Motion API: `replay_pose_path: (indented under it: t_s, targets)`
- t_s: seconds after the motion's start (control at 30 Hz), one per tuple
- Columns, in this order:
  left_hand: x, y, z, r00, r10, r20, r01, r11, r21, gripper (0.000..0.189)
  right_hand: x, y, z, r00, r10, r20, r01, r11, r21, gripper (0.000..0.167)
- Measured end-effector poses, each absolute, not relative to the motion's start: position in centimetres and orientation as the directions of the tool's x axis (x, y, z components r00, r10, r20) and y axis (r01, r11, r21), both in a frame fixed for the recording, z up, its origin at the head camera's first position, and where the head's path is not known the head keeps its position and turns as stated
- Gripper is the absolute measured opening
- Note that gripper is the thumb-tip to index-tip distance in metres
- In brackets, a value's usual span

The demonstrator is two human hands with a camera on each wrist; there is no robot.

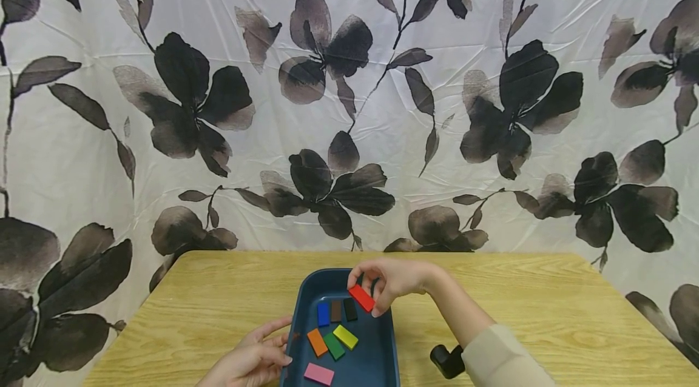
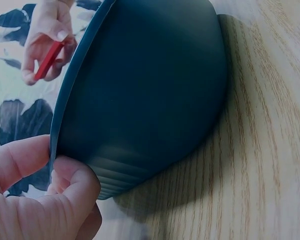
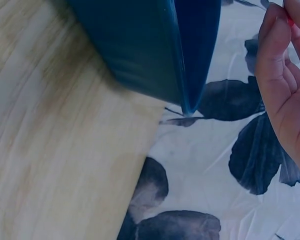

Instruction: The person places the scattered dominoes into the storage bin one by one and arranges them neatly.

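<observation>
A dark blue tray point(image 1: 374, 350) stands on the table, with its left rim pinched between thumb and fingers of my left hand point(image 1: 252, 356), as the left wrist view shows. Over the tray's far right part, my right hand point(image 1: 404, 278) holds a red block point(image 1: 361, 298) by its ends, between thumb and fingers. Inside the tray, a blue block point(image 1: 323, 314), a brown block point(image 1: 335, 311) and a black block point(image 1: 350, 309) lie in a row. Nearer are an orange block point(image 1: 317, 343), a green block point(image 1: 334, 346) and a yellow block point(image 1: 346, 336), with a pink block point(image 1: 319, 374) closest to me.
The wooden table point(image 1: 218, 290) has light yellowish grain. A black curved object point(image 1: 448, 361) lies right of the tray, beside my right sleeve point(image 1: 505, 356). Behind the table's far edge hangs a white cloth point(image 1: 415, 144) with dark flowers.
</observation>
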State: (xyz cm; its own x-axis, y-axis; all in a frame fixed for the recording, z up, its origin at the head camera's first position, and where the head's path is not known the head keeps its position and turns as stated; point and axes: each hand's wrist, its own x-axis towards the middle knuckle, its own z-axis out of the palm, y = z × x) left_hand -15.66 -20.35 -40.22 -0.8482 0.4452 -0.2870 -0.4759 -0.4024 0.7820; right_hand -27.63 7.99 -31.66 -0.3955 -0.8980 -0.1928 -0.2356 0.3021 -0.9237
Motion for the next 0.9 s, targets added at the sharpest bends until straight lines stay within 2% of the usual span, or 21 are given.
replay_pose_path:
  t_s: [0.9]
  targets:
    - [-15.9,-20.6,-40.5,-0.84,0.478,-0.257,-0.473,-0.412,0.779,0.077,-28.8,4.4,-32.8,-0.266,-0.938,-0.221,-0.25,0.288,-0.924,0.05]
